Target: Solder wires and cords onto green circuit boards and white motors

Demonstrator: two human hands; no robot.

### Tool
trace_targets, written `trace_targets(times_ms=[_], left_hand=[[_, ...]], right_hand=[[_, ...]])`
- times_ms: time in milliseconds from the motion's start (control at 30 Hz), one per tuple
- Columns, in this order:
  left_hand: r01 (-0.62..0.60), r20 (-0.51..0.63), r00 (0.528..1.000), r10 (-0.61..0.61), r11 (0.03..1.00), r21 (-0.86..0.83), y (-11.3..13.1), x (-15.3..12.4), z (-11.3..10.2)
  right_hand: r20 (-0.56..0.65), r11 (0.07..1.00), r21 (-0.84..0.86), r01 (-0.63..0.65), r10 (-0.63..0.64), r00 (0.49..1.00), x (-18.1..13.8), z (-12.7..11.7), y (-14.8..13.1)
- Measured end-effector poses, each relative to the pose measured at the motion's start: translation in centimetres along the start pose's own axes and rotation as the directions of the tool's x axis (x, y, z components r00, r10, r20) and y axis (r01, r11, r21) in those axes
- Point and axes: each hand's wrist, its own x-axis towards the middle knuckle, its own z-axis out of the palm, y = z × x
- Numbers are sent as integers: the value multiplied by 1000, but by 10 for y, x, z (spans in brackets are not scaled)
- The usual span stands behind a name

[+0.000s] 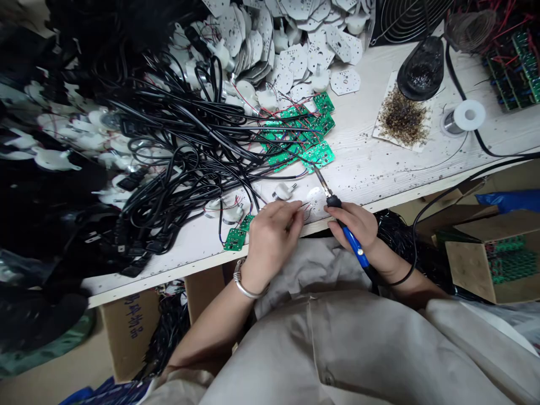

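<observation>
My right hand (354,224) is closed around the blue handle of a soldering iron (351,239), whose metal tip points up and away, close to the nearest green circuit boards (320,157). My left hand (274,239) is pinched at the table's front edge, with thin red and dark wires (305,207) at its fingertips. A pale white plate (315,198) lies between the two hands, partly hard to make out against the table. Just beyond my left hand sits a white plastic part with a prong (285,191). Two small green boards (235,239) lie left of that hand.
Black power cords (181,140) heap over the left side. White plates (295,62) pile at the back. Right of them are a sponge-like pad with brown residue (403,118), a black dish (421,67), a solder spool (466,117) and a fan (411,19). Cardboard boxes (470,264) stand below.
</observation>
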Motion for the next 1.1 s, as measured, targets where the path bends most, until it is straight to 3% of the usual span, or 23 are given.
trace_targets(times_ms=[167,300,400,567,700,800,967,1100], left_hand=[[-69,31,997,72,993,-92,3,-4,-1],[-17,93,995,41,968,-249,4,-4,-10],[-19,102,994,46,969,-248,1,-4,-13],[-193,31,981,193,981,-25,-2,-5,-3],[-290,129,956,264,920,263,7,0,4],[-349,161,936,313,879,325,13,4,6],[-382,185,922,341,883,274,14,1,8],[-310,119,944,307,951,12,8,0,4]], right_hand=[[-11,1000,-5,12,-12,1000,1,0,0],[-13,1000,-15,11,-11,1000,1,0,0],[-2,1000,-9,8,-8,1000,1,0,1],[-6,1000,-13,-2,2,1000,-2,0,1],[-17,999,-34,10,-11,1000,-1,1,-1],[-61,998,-41,44,-47,997,2,3,-3],[-86,996,-78,46,-53,995,7,6,-4],[-56,993,-107,-39,33,998,5,7,-5]])
